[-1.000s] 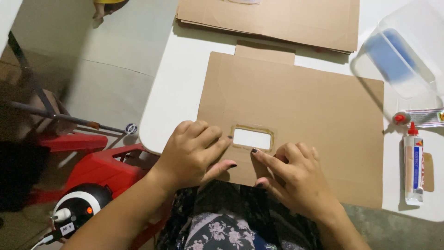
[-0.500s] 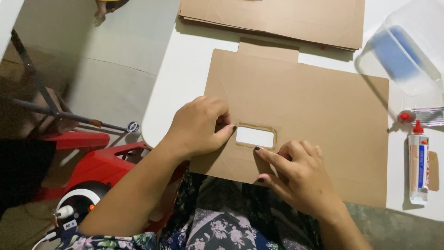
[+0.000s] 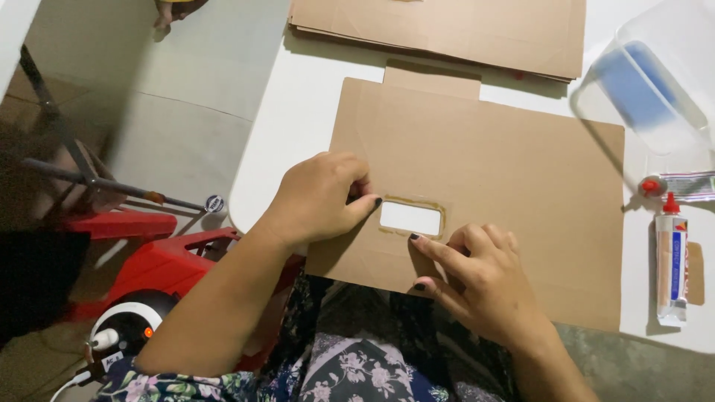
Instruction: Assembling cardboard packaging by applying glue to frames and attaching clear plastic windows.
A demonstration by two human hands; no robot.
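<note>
A flat brown cardboard sheet (image 3: 506,179) lies on the white table (image 3: 298,112), overhanging its near edge. It has a small rectangular window cutout (image 3: 410,218) ringed with glue and covered by a clear film. My left hand (image 3: 320,197) rests on the cardboard left of the window, its thumb at the window's left end. My right hand (image 3: 477,279) presses below the window, with the index fingertip at its lower edge. Neither hand holds anything.
More cardboard sheets (image 3: 439,26) are stacked at the far side. A clear plastic tub (image 3: 655,82) with something blue inside stands at the right, with a red-tipped glue bottle (image 3: 670,257) below it. A red stool (image 3: 149,260) and a metal frame stand on the floor at left.
My left hand slid up and right to the window's left end. My right hand shifted so its index finger presses the window's lower edge. The view moved slightly.
</note>
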